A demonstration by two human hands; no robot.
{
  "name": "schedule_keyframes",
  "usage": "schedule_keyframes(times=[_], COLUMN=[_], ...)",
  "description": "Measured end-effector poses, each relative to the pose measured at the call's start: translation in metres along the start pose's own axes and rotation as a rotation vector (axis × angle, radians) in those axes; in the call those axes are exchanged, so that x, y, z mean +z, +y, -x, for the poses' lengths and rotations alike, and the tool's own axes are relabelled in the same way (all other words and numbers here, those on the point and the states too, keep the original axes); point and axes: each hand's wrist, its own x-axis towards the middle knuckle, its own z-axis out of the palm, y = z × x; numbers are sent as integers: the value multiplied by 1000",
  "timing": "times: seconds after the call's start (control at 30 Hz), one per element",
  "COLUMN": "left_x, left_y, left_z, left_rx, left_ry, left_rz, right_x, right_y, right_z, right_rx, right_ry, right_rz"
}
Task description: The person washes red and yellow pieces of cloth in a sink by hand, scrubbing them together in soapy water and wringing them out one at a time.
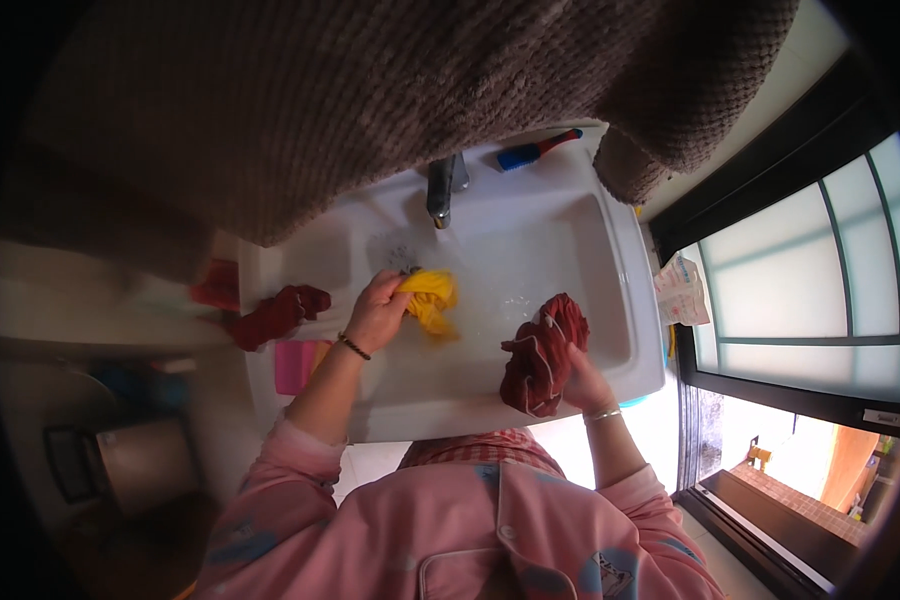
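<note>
Over the white sink [625, 290], my left hand [378, 312] is closed on a wet yellow cloth [431, 300], which hangs from the fingers toward the basin. My right hand [587, 378] grips a bunched dark red cloth [542, 360] with thin white edging, near the basin's front right side. The fingers of that hand are partly hidden behind the red fabric. Between and beyond both hands stands a metal faucet [440, 195]. Another dark red cloth [282, 316] lies crumpled on the sink's left ledge, left of my left hand.
A brush [535, 150] with blue bristles and a red-blue handle lies on the back rim. A thick brown textured fabric [390, 90] hangs across the far side. Something pink [295, 366] sits at the front left ledge. A frosted window [800, 260] is on the right.
</note>
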Motion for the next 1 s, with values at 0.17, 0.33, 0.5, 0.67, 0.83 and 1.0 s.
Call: schedule_keyframes(times=[0.17, 0.33, 0.5, 0.67, 0.83, 1.0], left_x=[-16, 27, 87, 128, 106, 30], left_y=[-11, -18, -100, -77, -139, -181], left_z=[-8, -13, -11, 2, 15, 8], left_rx=[-420, -192, -225, -29, -432, -671], left_ry=[-111, 124, 63, -286, 130, 628], left_rz=[365, 120, -775, -873, 61, 397], right_x=[8, 6, 10, 6, 7, 10], right_y=[-1, 1, -2, -3, 1, 4], right_z=[-1, 4, 2, 3, -2, -5], right_rx=[4, -40, -23, -24, -5, 1], right_ry=[-37, 26, 22, 71, 35, 3], right_rz=[7, -2, -32, 17, 5, -7])
